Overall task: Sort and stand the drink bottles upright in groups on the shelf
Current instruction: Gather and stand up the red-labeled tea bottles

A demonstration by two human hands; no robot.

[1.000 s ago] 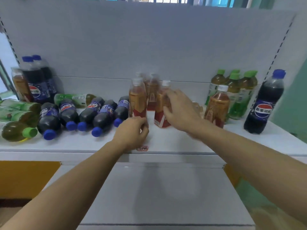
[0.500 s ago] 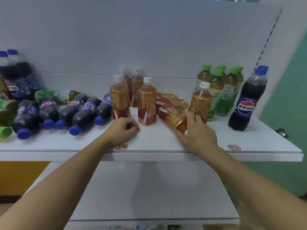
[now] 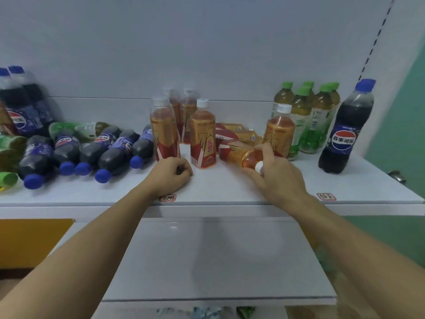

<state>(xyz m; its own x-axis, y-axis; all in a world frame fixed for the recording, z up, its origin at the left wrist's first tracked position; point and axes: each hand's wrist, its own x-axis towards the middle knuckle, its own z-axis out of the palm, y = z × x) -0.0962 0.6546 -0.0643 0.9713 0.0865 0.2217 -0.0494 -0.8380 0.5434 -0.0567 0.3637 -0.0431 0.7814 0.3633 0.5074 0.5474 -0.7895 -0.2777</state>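
Note:
On the white shelf (image 3: 218, 187), my right hand (image 3: 273, 173) grips the neck end of an orange drink bottle (image 3: 236, 154) that lies on its side, white cap toward me. Two more orange bottles (image 3: 239, 132) lie behind it. Upright orange bottles (image 3: 202, 137) stand in a group at the shelf's middle, and another upright one (image 3: 278, 132) stands to the right. My left hand (image 3: 171, 176) rests on the shelf as a loose fist holding nothing, just in front of the leftmost upright orange bottle (image 3: 163, 132).
Several cola bottles (image 3: 92, 153) lie on their sides at the left, with upright cola bottles (image 3: 20, 104) behind. Green tea bottles (image 3: 308, 111) stand at the back right, one cola bottle (image 3: 345, 127) beside them. Green bottles (image 3: 9, 162) lie at the far left. A lower shelf (image 3: 218, 261) juts out below.
My right hand left the upright orange bottle at the middle, moved right and took hold of the lying orange bottle, then slid toward its cap. The left hand stayed fisted on the shelf.

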